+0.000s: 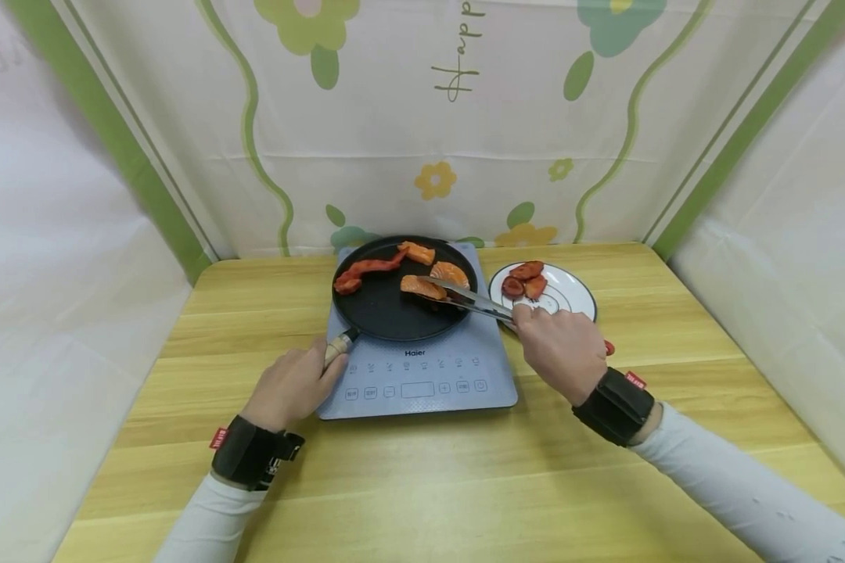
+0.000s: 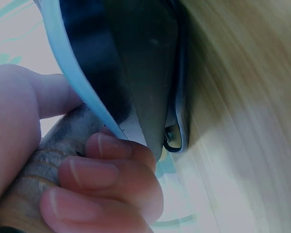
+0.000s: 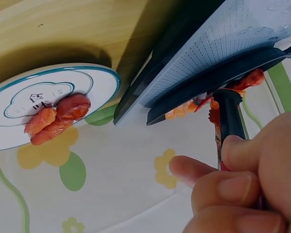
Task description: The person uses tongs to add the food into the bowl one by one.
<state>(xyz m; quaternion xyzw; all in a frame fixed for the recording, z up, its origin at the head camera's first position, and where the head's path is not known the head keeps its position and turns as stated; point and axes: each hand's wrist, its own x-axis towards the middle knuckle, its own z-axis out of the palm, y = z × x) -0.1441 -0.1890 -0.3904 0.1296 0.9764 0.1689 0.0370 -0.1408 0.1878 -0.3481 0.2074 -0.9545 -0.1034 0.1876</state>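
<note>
Pan [image 1: 387, 314] on cooktop [image 1: 415, 410]; plate [image 1: 569, 291] just right of it, floral cloth [image 1: 394, 117] behind; left hand [image 1: 289, 387] grips pan handle [image 1: 337, 349], right hand [image 1: 563, 352] tongs [image 1: 482, 302].

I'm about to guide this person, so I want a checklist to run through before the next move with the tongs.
1. Left grip around the pan handle: ok.
2. Right grip around the tongs: ok.
3. Tongs firmly pinching the front orange piece: cannot tell; their tips are at it.
4. Pan over the cooker: ok.
5. Bare space on the plate: ok, beside three food pieces.
6. Cooker heating: cannot tell.
</note>
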